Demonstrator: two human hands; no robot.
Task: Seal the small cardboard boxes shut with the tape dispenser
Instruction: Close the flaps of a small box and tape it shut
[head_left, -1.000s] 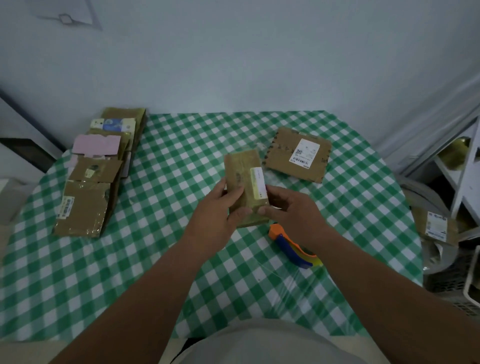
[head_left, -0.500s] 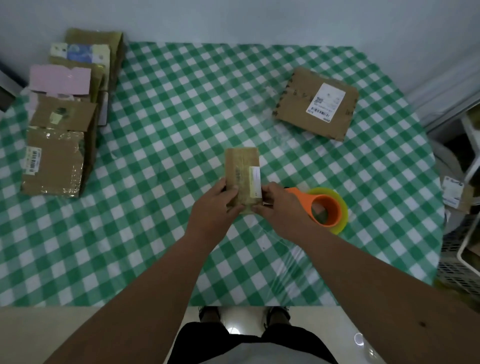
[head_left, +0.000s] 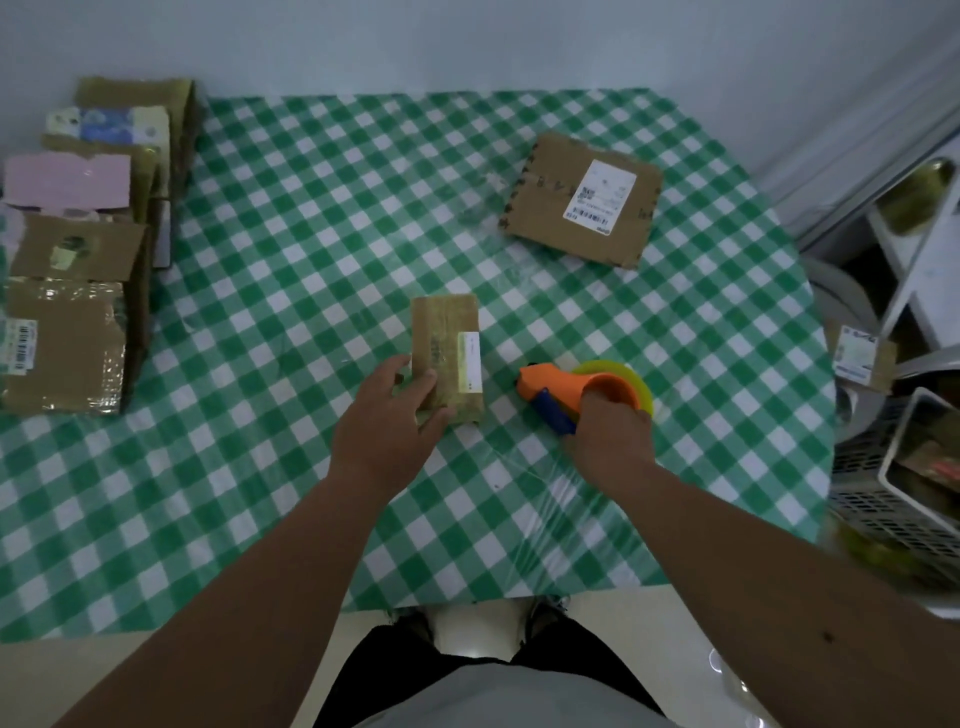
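A small brown cardboard box (head_left: 447, 348) with a white label lies on the green checked table (head_left: 311, 218), near the middle. My left hand (head_left: 387, 423) rests on its near left corner, fingers curled over the edge. To the right, an orange tape dispenser (head_left: 566, 387) with a blue handle and a yellow-green tape roll sits on the table. My right hand (head_left: 613, 436) is closed around its handle and near side.
A larger flat cardboard box (head_left: 579, 200) with a shipping label lies at the back right. A row of several flattened boxes (head_left: 78, 249) lines the left edge. White shelving and baskets (head_left: 909, 467) stand off the table's right side.
The small box has come down from the air onto the table. My right hand left the box and took hold of the tape dispenser. The view has tilted downward.
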